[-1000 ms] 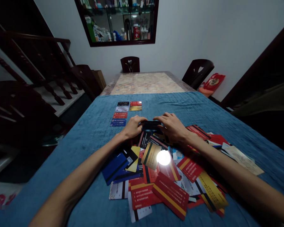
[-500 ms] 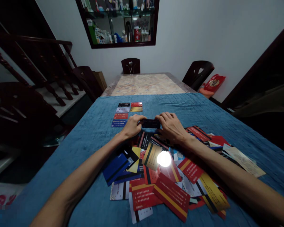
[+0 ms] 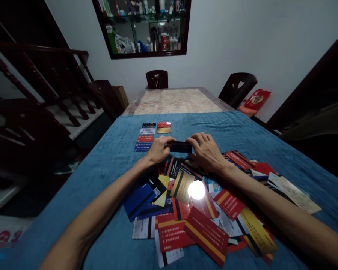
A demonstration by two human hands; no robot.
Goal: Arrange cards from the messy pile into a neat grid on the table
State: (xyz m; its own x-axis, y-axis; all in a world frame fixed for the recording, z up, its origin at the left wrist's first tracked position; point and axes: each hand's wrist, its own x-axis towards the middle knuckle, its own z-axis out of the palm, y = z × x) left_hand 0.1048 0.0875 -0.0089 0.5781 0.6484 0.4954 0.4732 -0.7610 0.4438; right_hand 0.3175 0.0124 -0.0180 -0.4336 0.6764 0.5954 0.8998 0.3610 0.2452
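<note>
Fingers of the left hand (image 3: pixel 157 150) and right hand (image 3: pixel 206 150) are pinching a dark card (image 3: pixel 180 147) at opposite ends, probably steadying it.

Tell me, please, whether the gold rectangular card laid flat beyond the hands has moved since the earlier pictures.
No. The gold rectangular card still lies just right of the silver-white rectangular card, on the blue fabric cloth.
</note>
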